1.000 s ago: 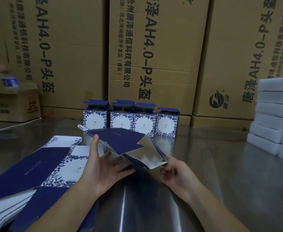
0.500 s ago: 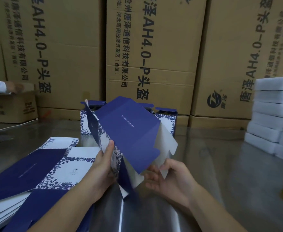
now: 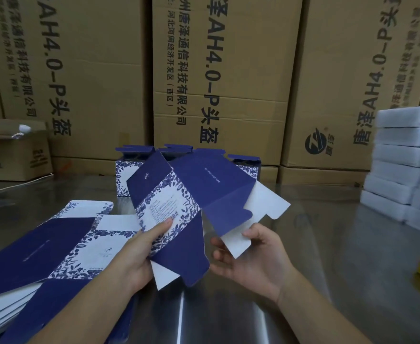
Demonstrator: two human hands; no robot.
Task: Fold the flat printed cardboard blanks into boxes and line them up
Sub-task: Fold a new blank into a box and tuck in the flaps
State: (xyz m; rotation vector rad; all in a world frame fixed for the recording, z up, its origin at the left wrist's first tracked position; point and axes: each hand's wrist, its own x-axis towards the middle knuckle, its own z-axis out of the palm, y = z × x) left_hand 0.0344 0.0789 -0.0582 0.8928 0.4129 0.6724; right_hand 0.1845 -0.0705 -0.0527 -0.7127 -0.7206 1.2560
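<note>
Since 0.5 s ago the blank [image 3: 205, 184] has turned: its floral white panel with the barcode now faces the camera, where the plain navy face showed before. The left hand [image 3: 139, 254] grips the blank's lower left edge, thumb flat on the floral panel beside the barcode, fingers hidden behind. The right hand [image 3: 253, 259] pinches a white, unprinted flap at the blank's lower right between thumb and curled fingers. The blank is held above the table [image 3: 328, 244], partly opened, with creased panels and round-cornered flaps splayed, navy outside and matte white inside. To the left, just beside the left forearm, lies the stack of flat blanks [image 3: 42, 254]. Behind the held blank stands the row of folded boxes [image 3: 122, 180], lids up, mostly hidden. The table is brushed, reflective metal. Behind are tall corrugated cartons [image 3: 228, 70] with dark print; at the right are stacked white slabs [image 3: 402, 157].
</note>
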